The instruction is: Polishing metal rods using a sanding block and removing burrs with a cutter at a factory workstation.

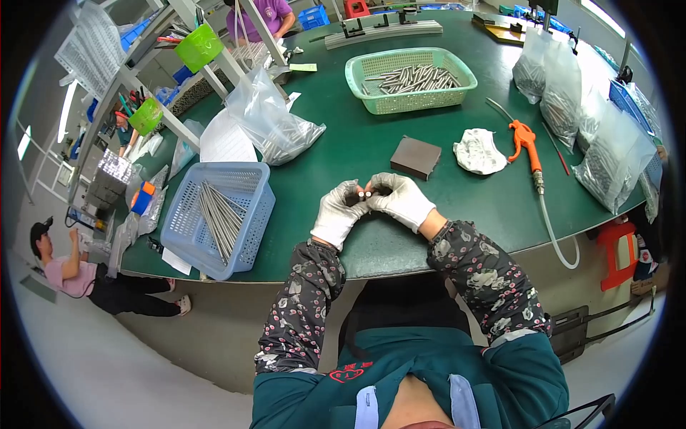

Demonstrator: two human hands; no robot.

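Note:
Both my hands wear white gloves with some bare fingertips showing, and they meet over the green table (314, 247) near its front edge. My left hand (337, 215) is closed with its fingertips around one or two short metal pins (361, 195), whose bright round ends point up. My right hand (402, 201) is closed against the same spot, thumb and fingers pinching at the pins. The fingers hide most of the pins' length. A brown-grey block (415, 157) lies just beyond my right hand, and a crumpled white cloth (479, 151) is to its right.
A blue basket (263, 204) of long metal rods stands left; a green basket (357, 75) of short pins is at the back. An orange air gun (527, 139) with a hose lies right, near several bags of metal parts (561, 96). Another bag (286, 136) sits left. People work beyond.

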